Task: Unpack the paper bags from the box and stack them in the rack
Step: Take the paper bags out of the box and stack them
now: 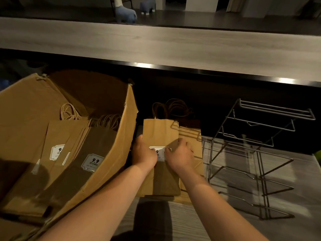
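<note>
A stack of flat brown paper bags [160, 131] with rope handles lies on the counter between the box and the rack. My left hand [144, 153] grips the stack's left edge. My right hand [180, 153] grips its right side near the white 9.9 label [160, 154]. More bags [190, 134] lie under and to the right of the top one. The open cardboard box [119, 145] at the left holds several more flat bags [90, 153] with the same label. The dark wire rack [257, 150] stands at the right, its tiers bare.
A raised wooden counter ledge [173, 49] with a dark metal edge runs across behind the work area. Two blue animal figures [125, 13] stand on the floor beyond it. The grey wood-grain counter [225, 223] extends in front of me.
</note>
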{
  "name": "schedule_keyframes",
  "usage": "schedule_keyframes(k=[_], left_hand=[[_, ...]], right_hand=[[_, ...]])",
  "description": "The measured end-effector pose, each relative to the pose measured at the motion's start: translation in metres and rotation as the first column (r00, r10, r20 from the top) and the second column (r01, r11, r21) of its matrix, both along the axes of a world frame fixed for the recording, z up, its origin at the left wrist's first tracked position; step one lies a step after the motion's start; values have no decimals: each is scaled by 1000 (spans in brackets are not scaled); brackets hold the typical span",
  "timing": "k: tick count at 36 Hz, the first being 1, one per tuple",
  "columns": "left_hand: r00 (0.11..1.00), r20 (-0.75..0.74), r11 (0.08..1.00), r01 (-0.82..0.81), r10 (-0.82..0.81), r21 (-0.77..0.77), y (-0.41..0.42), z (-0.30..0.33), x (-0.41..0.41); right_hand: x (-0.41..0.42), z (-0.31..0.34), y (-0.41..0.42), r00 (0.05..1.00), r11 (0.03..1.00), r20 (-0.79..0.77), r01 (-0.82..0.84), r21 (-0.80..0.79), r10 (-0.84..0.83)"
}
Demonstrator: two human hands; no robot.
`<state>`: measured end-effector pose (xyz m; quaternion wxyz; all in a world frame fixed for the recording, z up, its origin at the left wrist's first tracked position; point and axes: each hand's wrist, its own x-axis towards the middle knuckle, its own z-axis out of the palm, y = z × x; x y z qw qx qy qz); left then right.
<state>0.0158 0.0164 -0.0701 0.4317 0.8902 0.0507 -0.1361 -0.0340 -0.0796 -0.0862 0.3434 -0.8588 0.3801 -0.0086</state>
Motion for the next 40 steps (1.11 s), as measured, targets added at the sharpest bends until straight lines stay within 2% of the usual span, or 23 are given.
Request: schedule_keyframes(k=[8, 20, 28, 32, 36, 40], left_hand=[[998, 60, 1000, -18, 17, 15, -1, -5, 7], [998, 49, 999, -45, 44, 12, -1, -9, 10], [1000, 23, 999, 18, -19, 28, 2, -11, 12], [997, 67, 999, 43, -44, 27, 3, -6, 7], [967, 214, 989, 125, -140, 82, 5, 2, 1], [948, 233, 976, 215, -218, 38, 0, 21, -9]], right_hand=[[4, -5, 6, 999, 998, 26, 43, -51, -42], [6, -9, 15, 998, 996, 7, 68, -59, -68], [5, -10, 16, 998, 996, 8, 67, -60, -67], [4, -6, 17, 995, 996, 53, 81, -43, -79], [1, 2, 13, 985, 995, 144, 103, -16, -99], [0, 18, 10, 944, 990, 313, 67, 124, -103]])
